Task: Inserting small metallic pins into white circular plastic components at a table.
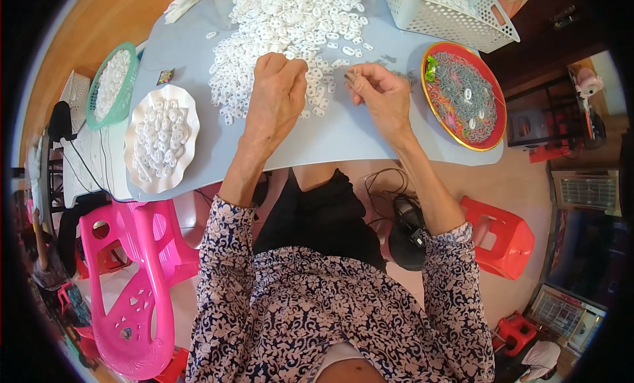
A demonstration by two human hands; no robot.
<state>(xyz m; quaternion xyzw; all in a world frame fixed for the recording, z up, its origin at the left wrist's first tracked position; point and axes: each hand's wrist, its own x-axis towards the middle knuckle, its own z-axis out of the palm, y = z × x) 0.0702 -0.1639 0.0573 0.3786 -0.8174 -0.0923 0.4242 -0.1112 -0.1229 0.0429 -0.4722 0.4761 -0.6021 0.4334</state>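
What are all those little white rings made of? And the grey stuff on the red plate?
White rings: probably moulded plastic, with a smooth, even look. The grey pieces on the red plate look like thin metal wire, too small to be sure.

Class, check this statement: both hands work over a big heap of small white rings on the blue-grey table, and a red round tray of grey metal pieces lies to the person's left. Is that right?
Not quite. The red round tray of grey metal pieces lies to the person's right, as the head view shows. The rest holds: the left hand and right hand work by the heap of white rings on the blue-grey table.
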